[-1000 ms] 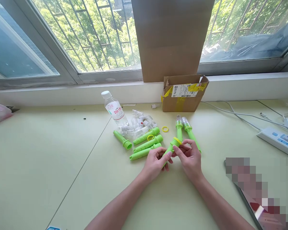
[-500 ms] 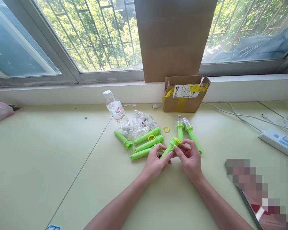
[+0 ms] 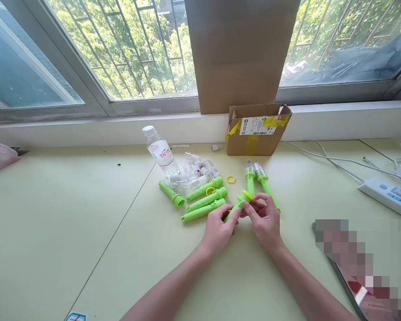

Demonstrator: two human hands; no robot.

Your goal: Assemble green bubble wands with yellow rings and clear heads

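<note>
My left hand (image 3: 220, 225) is closed round the lower part of a green tube (image 3: 238, 207), tilted up to the right. A yellow ring (image 3: 247, 195) sits around its threaded upper end, where the fingers of my right hand (image 3: 262, 218) pinch it. Several loose green tubes (image 3: 203, 210) lie left of my hands, with a yellow ring (image 3: 210, 191) among them. Another yellow ring (image 3: 230, 179) lies flat behind my hands. Clear caps (image 3: 189, 172) form a pile further back. Two green tubes with clear caps (image 3: 267, 189) lie just behind my right hand.
A water bottle (image 3: 162, 152) stands behind the pile, left of an open cardboard box (image 3: 254, 142). One small clear piece (image 3: 217, 147) lies near the wall. At the right are a power strip (image 3: 386, 196), white cables and a dark-edged device (image 3: 341, 276), partly blurred.
My left hand has shifted slightly down along the tube, and its fingers have moved off the loose tubes at the left. The view has shifted slightly.
</note>
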